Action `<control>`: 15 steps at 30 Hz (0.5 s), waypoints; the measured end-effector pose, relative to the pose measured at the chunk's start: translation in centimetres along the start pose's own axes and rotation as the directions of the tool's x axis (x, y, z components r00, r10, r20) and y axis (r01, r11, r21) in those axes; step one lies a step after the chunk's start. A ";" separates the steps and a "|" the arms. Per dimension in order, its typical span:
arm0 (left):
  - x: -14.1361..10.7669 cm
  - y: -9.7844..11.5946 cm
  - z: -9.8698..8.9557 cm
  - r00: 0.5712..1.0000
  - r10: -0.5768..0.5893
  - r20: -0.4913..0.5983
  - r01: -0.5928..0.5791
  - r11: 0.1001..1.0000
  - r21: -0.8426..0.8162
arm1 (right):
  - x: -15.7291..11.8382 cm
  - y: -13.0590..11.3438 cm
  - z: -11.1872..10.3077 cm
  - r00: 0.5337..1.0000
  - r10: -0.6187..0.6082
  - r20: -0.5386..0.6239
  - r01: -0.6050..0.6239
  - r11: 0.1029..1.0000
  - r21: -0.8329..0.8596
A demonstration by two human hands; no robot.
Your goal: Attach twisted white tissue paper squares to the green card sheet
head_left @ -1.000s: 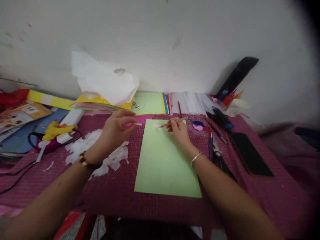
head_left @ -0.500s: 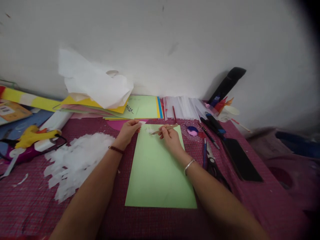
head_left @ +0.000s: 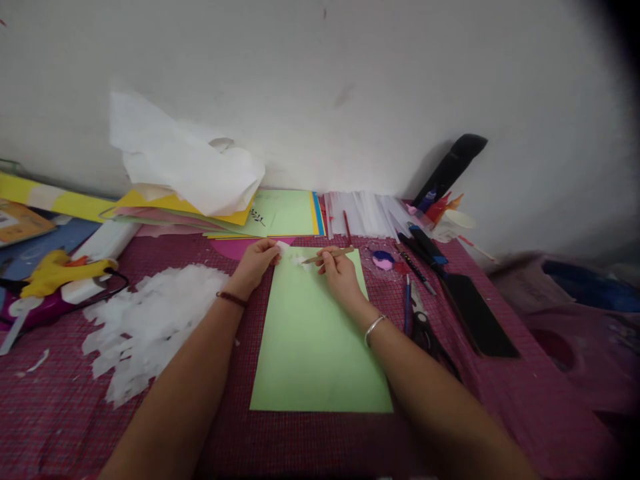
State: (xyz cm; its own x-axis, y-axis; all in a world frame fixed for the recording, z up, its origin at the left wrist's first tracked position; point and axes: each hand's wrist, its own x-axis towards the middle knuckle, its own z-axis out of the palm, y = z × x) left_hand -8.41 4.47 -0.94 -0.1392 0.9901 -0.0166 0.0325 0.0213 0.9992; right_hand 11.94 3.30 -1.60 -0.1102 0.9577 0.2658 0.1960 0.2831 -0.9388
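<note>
Reading the green sheet [head_left: 320,340] as our clock, near to far, we find white shreds [head_left: 155,320] heaped at nine. Our left hand [head_left: 255,268], at eleven, pinches a white scrap [head_left: 283,247]. Our right hand [head_left: 341,280] — just past twelve — grips a slim stick [head_left: 346,252], its tip by white bits [head_left: 299,261] already on the far end.

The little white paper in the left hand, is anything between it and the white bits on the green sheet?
Nothing I can see stands between the white paper in the left hand and the white bits, just green sheet. The brown stick in the right hand points in from the other side.
</note>
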 end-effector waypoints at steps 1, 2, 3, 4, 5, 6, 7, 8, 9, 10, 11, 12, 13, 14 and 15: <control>0.0 0.0 -0.1 1.000 -0.009 0.004 0.009 1.000 0.001 | 0.0 0.0 0.0 1.000 0.000 -0.001 0.000 1.000 -0.002; 0.0 0.1 -0.1 1.000 -0.019 0.010 0.019 1.000 -0.001 | 0.0 0.0 0.0 1.000 0.000 -0.003 0.000 1.000 -0.002; -0.1 0.1 -0.2 0.999 -0.030 0.019 0.030 1.000 -0.002 | 0.1 0.0 0.0 1.000 0.000 -0.004 0.000 1.000 0.000; -0.1 0.2 -0.3 0.999 -0.037 0.038 0.037 0.999 -0.001 | 0.1 0.1 0.0 1.000 -0.002 -0.005 0.002 1.000 0.005; -0.2 0.4 -0.4 0.997 -0.040 0.064 0.040 0.999 0.004 | 0.1 0.1 0.0 1.000 -0.004 -0.006 0.004 1.000 0.009; -0.3 0.6 -0.5 0.994 -0.042 0.101 0.040 0.999 0.014 | 0.1 0.1 0.0 1.000 -0.006 -0.005 0.006 1.000 0.012; -0.4 0.8 -0.5 0.989 -0.042 0.144 0.039 0.999 0.024 | 0.1 0.2 0.0 1.000 -0.007 -0.003 0.007 1.000 0.013; -0.5 1.0 -0.5 0.981 -0.044 0.191 0.038 0.999 0.035 | 0.1 0.2 0.0 1.000 -0.009 -0.002 0.009 1.000 0.013; -0.6 1.1 -0.4 0.970 -0.046 0.238 0.035 0.998 0.050 | 0.1 0.2 0.0 1.000 -0.010 0.000 0.010 1.000 0.009; -0.7 1.2 -0.4 0.958 -0.048 0.281 0.028 0.997 0.075 | 0.1 0.2 0.0 1.000 -0.012 0.000 0.012 1.000 0.003; -0.7 1.3 -0.2 0.948 -0.049 0.313 0.016 0.994 0.108 | 0.1 0.2 0.1 1.000 -0.013 -0.001 0.013 1.000 -0.003; -0.7 1.3 -0.1 0.940 -0.049 0.337 -0.001 0.989 0.147 | 0.2 0.2 0.1 1.000 -0.015 -0.003 0.015 1.000 -0.007; -0.6 1.3 0.1 0.936 -0.046 0.348 -0.021 0.982 0.186 | 0.2 0.2 0.1 1.000 -0.017 -0.005 0.017 1.000 -0.008; -0.6 1.2 0.3 0.936 -0.043 0.350 -0.038 0.974 0.221 | 0.2 0.1 0.1 1.000 -0.019 -0.006 0.019 1.000 -0.005; -0.5 1.2 0.5 0.938 -0.039 0.344 -0.051 0.967 0.251 | 0.2 0.1 0.1 1.000 -0.021 -0.007 0.021 1.000 0.000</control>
State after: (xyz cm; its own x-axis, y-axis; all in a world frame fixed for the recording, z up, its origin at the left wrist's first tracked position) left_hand -7.84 4.04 0.22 0.2084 0.9758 -0.0669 0.2870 0.0044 0.9579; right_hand 11.87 3.50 -1.65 -0.1075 0.9519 0.2869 0.1937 0.3031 -0.9331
